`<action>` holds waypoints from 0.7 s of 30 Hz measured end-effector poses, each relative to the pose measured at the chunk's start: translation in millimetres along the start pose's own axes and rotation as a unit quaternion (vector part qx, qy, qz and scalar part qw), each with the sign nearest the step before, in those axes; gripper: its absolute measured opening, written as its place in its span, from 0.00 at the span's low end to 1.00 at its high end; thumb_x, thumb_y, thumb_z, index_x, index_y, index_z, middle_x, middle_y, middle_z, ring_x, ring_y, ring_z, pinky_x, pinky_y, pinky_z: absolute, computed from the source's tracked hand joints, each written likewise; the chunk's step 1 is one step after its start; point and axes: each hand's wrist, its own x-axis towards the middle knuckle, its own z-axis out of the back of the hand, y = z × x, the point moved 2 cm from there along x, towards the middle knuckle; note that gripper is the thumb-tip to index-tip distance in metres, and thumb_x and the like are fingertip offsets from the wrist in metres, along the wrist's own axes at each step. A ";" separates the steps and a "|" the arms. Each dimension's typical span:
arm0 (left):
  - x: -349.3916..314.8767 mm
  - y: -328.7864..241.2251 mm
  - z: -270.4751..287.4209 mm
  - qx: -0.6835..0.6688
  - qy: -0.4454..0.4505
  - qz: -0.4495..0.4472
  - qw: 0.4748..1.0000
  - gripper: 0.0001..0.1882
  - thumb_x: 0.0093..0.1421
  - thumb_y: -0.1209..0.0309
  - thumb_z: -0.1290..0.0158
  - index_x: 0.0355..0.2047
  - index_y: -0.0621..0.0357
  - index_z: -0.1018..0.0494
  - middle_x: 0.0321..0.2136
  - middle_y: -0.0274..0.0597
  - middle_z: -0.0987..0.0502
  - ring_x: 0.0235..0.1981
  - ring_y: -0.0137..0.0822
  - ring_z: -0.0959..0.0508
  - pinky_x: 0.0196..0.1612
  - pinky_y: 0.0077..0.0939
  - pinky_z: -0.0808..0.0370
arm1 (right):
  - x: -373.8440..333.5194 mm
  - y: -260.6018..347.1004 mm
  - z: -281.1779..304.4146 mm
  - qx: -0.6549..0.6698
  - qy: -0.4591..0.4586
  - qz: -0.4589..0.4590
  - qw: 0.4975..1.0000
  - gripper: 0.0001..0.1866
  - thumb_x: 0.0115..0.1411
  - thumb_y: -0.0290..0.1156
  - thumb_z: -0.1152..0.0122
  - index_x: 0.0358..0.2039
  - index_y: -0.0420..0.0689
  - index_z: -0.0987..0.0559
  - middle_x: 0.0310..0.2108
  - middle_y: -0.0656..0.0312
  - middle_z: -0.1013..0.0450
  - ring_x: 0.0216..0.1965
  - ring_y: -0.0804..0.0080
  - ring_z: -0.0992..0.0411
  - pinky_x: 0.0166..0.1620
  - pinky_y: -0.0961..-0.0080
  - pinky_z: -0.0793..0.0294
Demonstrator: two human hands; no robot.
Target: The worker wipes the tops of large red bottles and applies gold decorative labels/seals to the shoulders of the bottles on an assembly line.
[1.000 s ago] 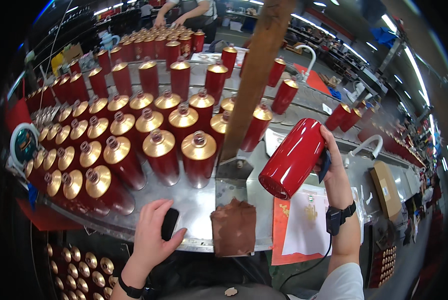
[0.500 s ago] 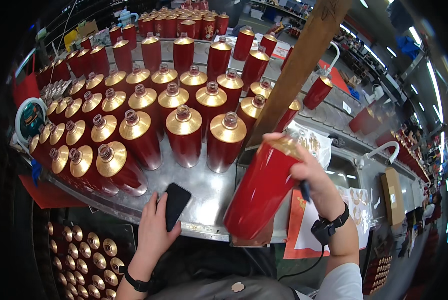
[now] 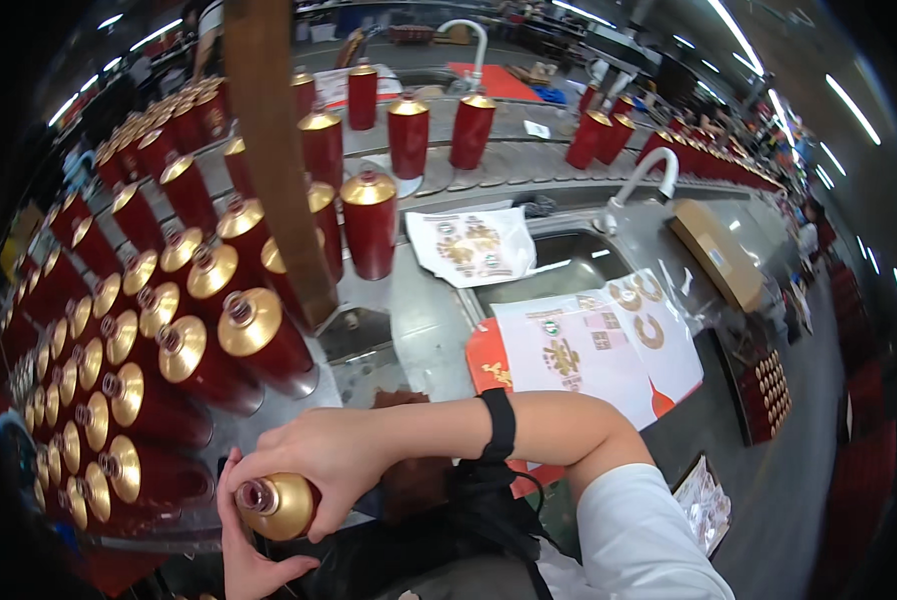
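- Right hand (image 3: 319, 455): fingers and thumb clasp the gold-shouldered glass-necked bottle (image 3: 287, 508).
- Left hand (image 3: 252, 572): thumb and forefinger spread beside bottle; grip contact cannot be determined.
- Bottle location: between hands, near the front edge of the metal worktop (image 3: 434, 340).

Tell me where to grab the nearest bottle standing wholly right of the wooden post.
Take the bottle around its red body, below the gold shoulder, probably from the right: it stands upright, with flat paper beside it there, while the post and another bottle crowd its left.
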 end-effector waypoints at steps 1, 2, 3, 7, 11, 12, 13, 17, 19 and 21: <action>7.0 2.5 -7.7 -0.017 0.005 0.000 1.000 0.73 0.34 0.51 0.24 0.70 0.65 0.59 0.71 0.53 0.54 0.71 0.45 0.47 0.71 0.41 0.50 | -3.2 -3.0 -0.2 -0.006 -0.011 -0.006 1.000 0.44 0.37 0.42 0.23 0.58 0.54 0.30 0.43 0.52 0.27 0.43 0.49 0.26 0.43 0.60 0.25; 12.6 4.3 -15.4 -0.034 0.009 0.003 0.999 0.73 0.34 0.52 0.24 0.71 0.65 0.60 0.71 0.53 0.53 0.71 0.46 0.47 0.71 0.40 0.50 | -7.3 -4.5 -0.7 -0.016 -0.042 0.013 0.999 0.45 0.37 0.43 0.23 0.59 0.54 0.30 0.44 0.51 0.28 0.44 0.49 0.26 0.44 0.60 0.25; 19.0 5.9 -18.7 -0.034 0.019 0.000 0.999 0.73 0.34 0.52 0.24 0.71 0.65 0.60 0.71 0.53 0.53 0.71 0.46 0.47 0.71 0.40 0.50 | -11.6 -5.5 -1.2 -0.027 -0.072 0.033 0.996 0.46 0.37 0.43 0.22 0.60 0.55 0.30 0.45 0.50 0.29 0.45 0.49 0.26 0.45 0.60 0.25; 31.7 9.0 -28.3 -0.026 -0.014 -0.025 0.999 0.69 0.36 0.56 0.25 0.70 0.64 0.59 0.70 0.53 0.49 0.70 0.46 0.45 0.70 0.40 0.48 | -27.6 -5.6 -7.7 -0.049 -0.132 0.030 0.990 0.50 0.40 0.47 0.21 0.65 0.55 0.33 0.53 0.48 0.35 0.45 0.49 0.27 0.48 0.62 0.26; 31.3 9.2 -37.8 -0.045 -0.043 -0.001 0.998 0.64 0.37 0.56 0.27 0.69 0.62 0.54 0.67 0.52 0.45 0.66 0.45 0.39 0.68 0.41 0.41 | -82.5 2.4 13.3 -0.008 -0.214 -0.069 0.974 0.43 0.47 0.41 0.24 0.64 0.49 0.32 0.50 0.50 0.31 0.39 0.60 0.23 0.43 0.69 0.23; 31.1 11.2 -39.2 -0.035 -0.058 -0.017 0.998 0.64 0.37 0.56 0.26 0.68 0.62 0.53 0.67 0.52 0.44 0.65 0.45 0.38 0.67 0.41 0.40 | -105.4 -3.9 24.8 -0.014 -0.219 -0.127 0.967 0.38 0.50 0.40 0.26 0.61 0.48 0.29 0.45 0.52 0.28 0.37 0.65 0.22 0.41 0.71 0.23; 29.8 16.5 -38.5 -0.023 -0.061 -0.029 0.997 0.64 0.38 0.55 0.26 0.69 0.61 0.53 0.67 0.53 0.44 0.65 0.45 0.37 0.67 0.41 0.40 | -131.3 -13.4 36.6 -0.019 -0.222 -0.184 0.957 0.32 0.53 0.39 0.27 0.58 0.47 0.26 0.40 0.54 0.24 0.35 0.70 0.21 0.39 0.74 0.22; 20.9 20.3 -35.4 0.010 -0.088 -0.039 0.995 0.64 0.40 0.54 0.27 0.69 0.61 0.55 0.68 0.55 0.46 0.66 0.46 0.39 0.67 0.42 0.40 | -287.0 -62.9 94.9 0.084 -0.436 -0.412 0.796 0.15 0.66 0.41 0.42 0.43 0.45 0.17 0.30 0.66 0.20 0.30 0.80 0.23 0.35 0.77 0.24; 19.5 42.3 -24.1 0.014 -0.070 -0.062 0.996 0.64 0.40 0.53 0.28 0.70 0.61 0.55 0.68 0.55 0.47 0.66 0.46 0.39 0.67 0.42 0.41 | -383.1 -69.8 125.1 -0.067 -0.494 -0.499 0.709 0.19 0.62 0.48 0.39 0.37 0.44 0.14 0.24 0.69 0.25 0.24 0.82 0.32 0.28 0.78 0.31; 20.6 46.7 -25.6 0.014 -0.060 -0.074 0.995 0.64 0.41 0.51 0.29 0.69 0.61 0.56 0.68 0.56 0.47 0.67 0.47 0.40 0.67 0.43 0.41 | -471.0 -71.9 141.4 -0.126 -0.508 -0.558 0.644 0.22 0.59 0.51 0.35 0.33 0.42 0.14 0.20 0.66 0.26 0.22 0.80 0.32 0.27 0.76 0.33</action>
